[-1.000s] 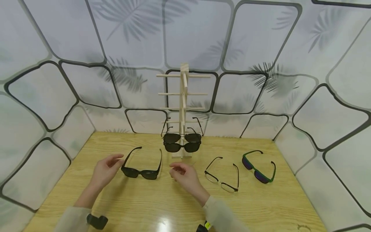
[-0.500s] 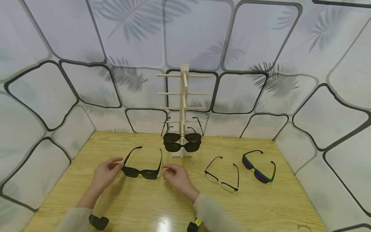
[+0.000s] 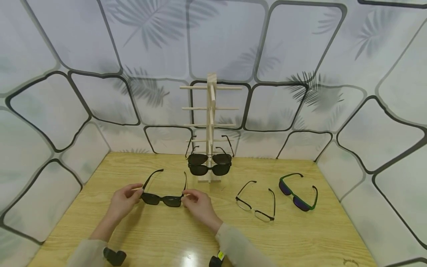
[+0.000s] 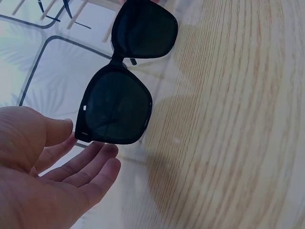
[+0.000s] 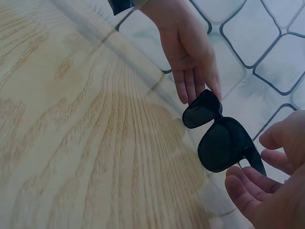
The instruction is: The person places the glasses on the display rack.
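Black sunglasses [image 3: 161, 199] lie at the table's left half, lenses toward me and temples unfolded. My left hand [image 3: 124, 202] holds their left corner near the hinge, thumb and fingers about it. At the right hinge my right hand [image 3: 198, 205] has its fingers and thumb around the frame; in the right wrist view a small gap shows between the thumb [image 5: 276, 133] and the temple. In the left wrist view the dark lens [image 4: 119, 107] sits above the curled fingers [image 4: 97, 174] of my left hand. Part of each temple is hidden by the hands.
A wooden eyewear stand [image 3: 211, 111] with several crossbars stands at the back middle. Two pairs of dark sunglasses [image 3: 210, 170] hang low on it. Clear-lens glasses [image 3: 255, 210] and green-framed sunglasses [image 3: 295, 196] lie on the wooden table [image 3: 300, 237] to the right. A patterned backdrop surrounds the table.
My right hand has moved left from beside the stand's base to the right hinge of the sunglasses. The left hand has shifted slightly inward against the left corner.
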Available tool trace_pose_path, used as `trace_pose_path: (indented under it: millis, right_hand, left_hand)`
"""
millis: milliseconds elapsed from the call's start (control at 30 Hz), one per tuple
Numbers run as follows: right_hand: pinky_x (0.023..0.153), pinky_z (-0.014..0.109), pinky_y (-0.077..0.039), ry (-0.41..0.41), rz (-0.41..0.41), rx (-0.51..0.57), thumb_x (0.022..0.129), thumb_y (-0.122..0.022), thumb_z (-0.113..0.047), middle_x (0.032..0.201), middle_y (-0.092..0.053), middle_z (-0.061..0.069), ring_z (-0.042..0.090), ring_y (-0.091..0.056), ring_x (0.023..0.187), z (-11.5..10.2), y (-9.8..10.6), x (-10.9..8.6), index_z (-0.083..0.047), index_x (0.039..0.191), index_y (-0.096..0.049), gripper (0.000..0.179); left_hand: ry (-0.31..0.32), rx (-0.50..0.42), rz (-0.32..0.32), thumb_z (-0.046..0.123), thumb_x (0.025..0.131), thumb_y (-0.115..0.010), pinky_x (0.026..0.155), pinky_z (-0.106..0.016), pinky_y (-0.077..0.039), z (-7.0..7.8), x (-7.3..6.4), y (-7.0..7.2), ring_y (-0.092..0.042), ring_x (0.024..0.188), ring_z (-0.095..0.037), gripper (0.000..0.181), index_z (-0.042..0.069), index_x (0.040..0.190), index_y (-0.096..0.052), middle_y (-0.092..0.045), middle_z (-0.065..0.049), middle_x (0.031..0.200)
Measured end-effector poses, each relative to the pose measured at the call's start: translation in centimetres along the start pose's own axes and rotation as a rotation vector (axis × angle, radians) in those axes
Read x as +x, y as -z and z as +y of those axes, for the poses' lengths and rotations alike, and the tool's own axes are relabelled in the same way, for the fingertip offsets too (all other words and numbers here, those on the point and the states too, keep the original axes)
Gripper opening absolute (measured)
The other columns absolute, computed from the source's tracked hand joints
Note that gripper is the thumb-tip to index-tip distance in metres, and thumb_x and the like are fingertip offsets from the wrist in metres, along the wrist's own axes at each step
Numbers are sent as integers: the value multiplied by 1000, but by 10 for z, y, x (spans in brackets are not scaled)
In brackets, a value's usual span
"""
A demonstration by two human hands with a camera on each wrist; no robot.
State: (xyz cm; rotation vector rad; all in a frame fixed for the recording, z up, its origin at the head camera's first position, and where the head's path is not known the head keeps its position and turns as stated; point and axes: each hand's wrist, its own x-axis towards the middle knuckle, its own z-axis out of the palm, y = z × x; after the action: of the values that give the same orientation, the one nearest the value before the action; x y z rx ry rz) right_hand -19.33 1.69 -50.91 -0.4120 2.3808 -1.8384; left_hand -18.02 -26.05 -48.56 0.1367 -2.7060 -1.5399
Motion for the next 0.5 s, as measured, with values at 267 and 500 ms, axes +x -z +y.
trace_pose_path:
  millis: [267,500]
  right_hand:
    - [61,21,-53,-51,40,91,96,-68,-18,91,-73,10,30,-72,80,1,-8,4,-3,119,-70,28]
    - [59,25,-55,-59,55,156,96,-66,-12,95,-72,20,41,-70,83,1,-11,7,0,122,-67,29]
  left_hand:
    - [-7,-67,-22,24,101,-61,83,-37,-60,-1,2,-2,-70,102,-36,45,-2,138,-55,-64,-31,123]
    - [-5,-211,-71,21,101,-60,87,-35,-58,-4,4,-2,-72,100,-21,50,-7,142,-48,-61,-33,125]
